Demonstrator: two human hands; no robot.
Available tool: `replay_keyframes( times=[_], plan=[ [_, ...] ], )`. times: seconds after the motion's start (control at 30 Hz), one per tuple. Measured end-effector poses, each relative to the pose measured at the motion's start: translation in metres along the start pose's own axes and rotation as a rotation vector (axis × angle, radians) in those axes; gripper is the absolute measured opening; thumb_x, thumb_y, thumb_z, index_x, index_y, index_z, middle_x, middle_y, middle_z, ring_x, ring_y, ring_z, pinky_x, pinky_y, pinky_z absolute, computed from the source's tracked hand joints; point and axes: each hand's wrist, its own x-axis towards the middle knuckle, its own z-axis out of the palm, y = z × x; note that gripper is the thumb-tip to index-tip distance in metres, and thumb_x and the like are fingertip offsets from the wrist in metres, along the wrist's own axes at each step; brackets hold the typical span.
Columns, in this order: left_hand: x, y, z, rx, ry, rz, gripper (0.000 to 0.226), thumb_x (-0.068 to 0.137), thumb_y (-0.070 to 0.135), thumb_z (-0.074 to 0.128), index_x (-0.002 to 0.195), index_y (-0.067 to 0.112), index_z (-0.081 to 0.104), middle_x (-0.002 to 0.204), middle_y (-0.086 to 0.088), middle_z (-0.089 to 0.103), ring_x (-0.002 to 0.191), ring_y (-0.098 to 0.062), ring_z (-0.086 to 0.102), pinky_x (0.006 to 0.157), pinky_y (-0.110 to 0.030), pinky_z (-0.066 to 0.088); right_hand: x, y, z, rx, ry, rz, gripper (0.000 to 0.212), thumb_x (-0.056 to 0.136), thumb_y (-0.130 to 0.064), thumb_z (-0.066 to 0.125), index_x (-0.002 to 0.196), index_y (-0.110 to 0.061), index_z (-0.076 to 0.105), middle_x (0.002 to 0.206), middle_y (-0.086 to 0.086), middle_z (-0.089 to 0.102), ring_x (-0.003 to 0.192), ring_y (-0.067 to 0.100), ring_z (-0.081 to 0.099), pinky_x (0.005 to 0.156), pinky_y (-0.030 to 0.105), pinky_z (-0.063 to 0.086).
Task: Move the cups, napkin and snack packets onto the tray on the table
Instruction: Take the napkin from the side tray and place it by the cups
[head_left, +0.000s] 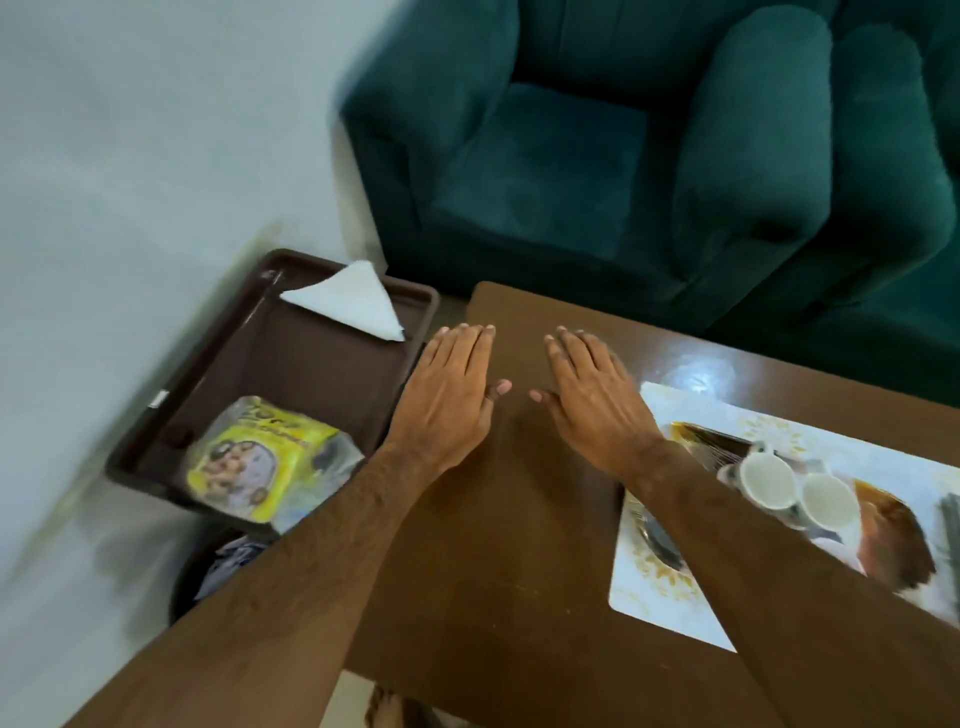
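Note:
A dark brown tray (291, 364) lies at the left, beside the wooden table's end. On its far corner rests a folded white napkin (353, 304). A yellow snack packet (260, 457) with clear wrapping lies at its near end. Two white cups (769, 480) (828, 501) stand side by side on a patterned white mat (675, 587) at the right of the table. My left hand (447, 400) is flat and empty over the table's left edge, next to the tray. My right hand (592, 395) is flat and empty over the bare wood, left of the mat.
The brown wooden table (498, 519) fills the lower middle. A dark green sofa (623, 156) stands behind it. A pale wall or floor is at the left. Under the tray's near end a dark round bin (208, 566) shows.

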Motion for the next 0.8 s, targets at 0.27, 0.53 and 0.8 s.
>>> replay_keyframes(
  times=[0.27,0.53,0.8],
  plan=[
    [-0.019,-0.141,-0.019,0.008,0.035,-0.133,0.066,0.103,0.047,0.03,0.15,0.001,0.042,0.149,-0.02,0.052,0.14,-0.034,0.049,0.124,-0.046,0.031,0.095,-0.125,0.008,0.137,-0.027,-0.066,0.067,0.107,-0.046,0.041,0.159,-0.009,0.022,0.166,0.016,0.026,0.154,0.032,0.024,0.128,0.048,0.023],
    [0.007,-0.241,-0.005,-0.027,0.042,-0.247,0.058,0.101,0.032,0.056,0.147,-0.001,0.045,0.144,-0.022,0.055,0.137,-0.037,0.049,0.123,-0.047,0.033,0.177,-0.185,0.035,0.326,-0.086,0.031,0.062,0.103,-0.03,0.055,0.156,-0.008,0.031,0.158,0.016,0.033,0.145,0.034,0.031,0.121,0.043,0.032],
    [0.053,-0.279,0.018,-0.113,-0.046,-0.301,0.063,0.102,0.033,0.059,0.155,0.007,0.035,0.157,-0.016,0.044,0.147,-0.031,0.04,0.126,-0.043,0.029,0.226,-0.197,0.06,0.442,-0.11,0.216,0.059,0.102,-0.035,0.058,0.153,-0.016,0.037,0.156,0.011,0.039,0.144,0.028,0.038,0.117,0.042,0.038]
  ],
)
